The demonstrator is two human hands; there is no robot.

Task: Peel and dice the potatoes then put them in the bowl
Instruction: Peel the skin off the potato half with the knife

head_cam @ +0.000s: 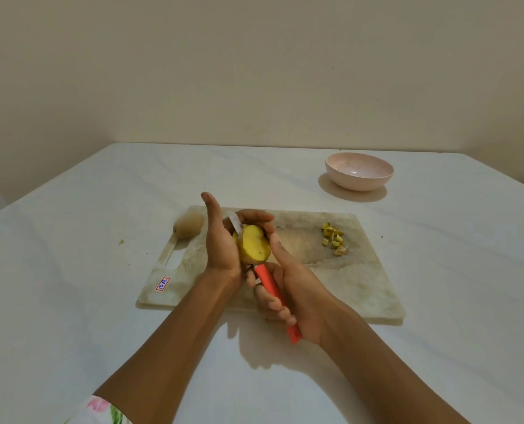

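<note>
Potato (253, 244): held up over the cutting board (361, 286), yellow flesh facing me; a strip of skin seems to remain at its lower edge.

Progress, my judgement: partway. A small heap of diced pieces (333, 238) lies on the board's far right. A second potato (188, 225), unpeeled, sits at the board's far-left corner. The bowl (358, 182), well apart on the counter (71, 270), shows no dice that I can see. Left to do: finish this potato, do the other, transfer everything.

Left grip (221, 240): fingers curled round the potato, thumb straight.

Right grip (288, 289): fingers wrapped round the knife (274, 298) by its orange handle, thumb against the potato, blade behind it.
</note>
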